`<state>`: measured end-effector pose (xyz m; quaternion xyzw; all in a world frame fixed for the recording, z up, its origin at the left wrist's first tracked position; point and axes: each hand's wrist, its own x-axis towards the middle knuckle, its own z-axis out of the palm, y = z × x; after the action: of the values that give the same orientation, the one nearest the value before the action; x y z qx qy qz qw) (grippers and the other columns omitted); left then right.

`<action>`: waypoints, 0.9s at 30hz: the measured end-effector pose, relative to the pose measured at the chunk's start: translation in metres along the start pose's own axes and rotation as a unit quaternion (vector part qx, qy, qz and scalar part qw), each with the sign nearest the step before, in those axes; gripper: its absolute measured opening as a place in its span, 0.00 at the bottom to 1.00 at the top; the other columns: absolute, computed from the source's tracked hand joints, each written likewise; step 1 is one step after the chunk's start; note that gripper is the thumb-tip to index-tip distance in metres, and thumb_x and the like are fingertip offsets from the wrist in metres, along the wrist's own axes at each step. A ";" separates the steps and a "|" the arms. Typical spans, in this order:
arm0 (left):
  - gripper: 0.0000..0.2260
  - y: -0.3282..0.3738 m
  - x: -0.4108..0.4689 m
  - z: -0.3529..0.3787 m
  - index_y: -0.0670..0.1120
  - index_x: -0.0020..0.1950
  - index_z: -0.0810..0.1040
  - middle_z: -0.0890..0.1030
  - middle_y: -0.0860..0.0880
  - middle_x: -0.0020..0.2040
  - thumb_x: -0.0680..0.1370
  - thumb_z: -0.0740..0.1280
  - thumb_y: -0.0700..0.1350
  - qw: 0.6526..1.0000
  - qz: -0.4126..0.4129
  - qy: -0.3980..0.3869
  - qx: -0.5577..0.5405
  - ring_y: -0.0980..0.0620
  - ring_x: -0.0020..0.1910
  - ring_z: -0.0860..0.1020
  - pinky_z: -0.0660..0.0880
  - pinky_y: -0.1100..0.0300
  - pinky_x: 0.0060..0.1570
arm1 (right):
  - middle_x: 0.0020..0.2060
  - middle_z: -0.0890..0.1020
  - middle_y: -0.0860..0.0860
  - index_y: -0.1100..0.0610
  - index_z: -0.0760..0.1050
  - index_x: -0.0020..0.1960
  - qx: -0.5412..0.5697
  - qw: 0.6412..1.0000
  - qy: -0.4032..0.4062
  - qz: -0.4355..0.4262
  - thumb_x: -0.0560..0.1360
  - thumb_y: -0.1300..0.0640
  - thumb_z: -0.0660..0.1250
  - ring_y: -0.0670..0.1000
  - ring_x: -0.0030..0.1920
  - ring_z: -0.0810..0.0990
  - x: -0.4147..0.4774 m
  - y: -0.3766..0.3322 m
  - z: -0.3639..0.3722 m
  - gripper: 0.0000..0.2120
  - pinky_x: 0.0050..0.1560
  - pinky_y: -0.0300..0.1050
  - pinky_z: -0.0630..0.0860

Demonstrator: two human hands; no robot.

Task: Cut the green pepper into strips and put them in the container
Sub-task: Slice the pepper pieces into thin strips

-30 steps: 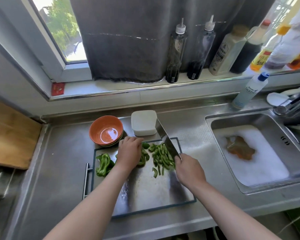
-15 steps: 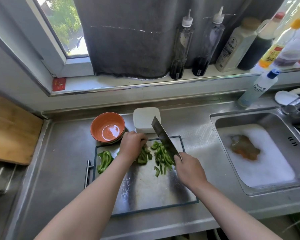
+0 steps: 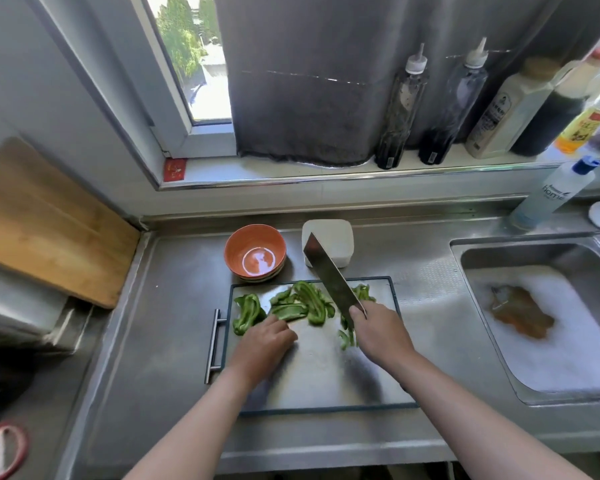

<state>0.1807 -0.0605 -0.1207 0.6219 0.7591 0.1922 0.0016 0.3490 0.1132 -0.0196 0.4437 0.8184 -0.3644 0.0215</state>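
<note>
A steel cutting board (image 3: 312, 379) lies on the counter. Uncut green pepper pieces (image 3: 303, 304) lie at its far middle, another piece (image 3: 246, 311) at the far left, and cut strips (image 3: 347, 336) beside the knife. My right hand (image 3: 381, 332) grips the handle of a cleaver (image 3: 329, 277), whose blade points up and away over the board. My left hand (image 3: 267, 342) rests on the board with curled fingers, touching the near edge of the pepper pieces. A white square container (image 3: 328, 242) stands behind the board.
Orange bowls (image 3: 255, 252) are stacked left of the container. A sink (image 3: 548, 327) with foamy water lies to the right. Bottles line the window sill, a dish soap bottle (image 3: 551, 195) stands near the tap, and a wooden board (image 3: 45, 223) leans at left.
My left hand has drawn back toward me off the pepper pieces, uncovering them. The cleaver has lifted slightly, its tip now in front of the container. The camera has shifted.
</note>
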 end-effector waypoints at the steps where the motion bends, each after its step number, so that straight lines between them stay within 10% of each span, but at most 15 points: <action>1: 0.03 -0.006 -0.009 0.000 0.49 0.41 0.82 0.79 0.51 0.38 0.71 0.74 0.42 1.000 -0.013 -0.004 -0.002 0.51 0.41 0.74 0.75 0.55 0.31 | 0.36 0.78 0.50 0.54 0.73 0.40 0.001 1.000 -0.006 0.001 0.83 0.51 0.55 0.51 0.39 0.76 -0.002 -0.005 0.005 0.16 0.38 0.47 0.70; 11: 0.03 0.008 0.069 -0.013 0.46 0.48 0.83 0.80 0.49 0.43 0.76 0.71 0.42 0.995 -0.053 0.082 -0.018 0.47 0.43 0.75 0.71 0.54 0.42 | 0.37 0.78 0.51 0.53 0.72 0.38 0.008 0.999 0.026 0.026 0.83 0.51 0.55 0.53 0.40 0.77 -0.006 -0.011 0.003 0.17 0.39 0.49 0.71; 27: 0.09 0.040 0.160 0.040 0.53 0.53 0.83 0.83 0.52 0.53 0.76 0.65 0.51 0.978 -0.168 -0.105 0.065 0.48 0.56 0.75 0.62 0.55 0.54 | 0.37 0.79 0.49 0.55 0.74 0.42 -0.003 0.998 0.030 0.048 0.84 0.51 0.57 0.53 0.41 0.77 0.019 0.042 -0.037 0.15 0.41 0.49 0.71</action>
<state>0.1919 0.1085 -0.1077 0.5006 0.8594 0.0733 0.0735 0.3794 0.1644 -0.0234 0.4928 0.7978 -0.3469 0.0155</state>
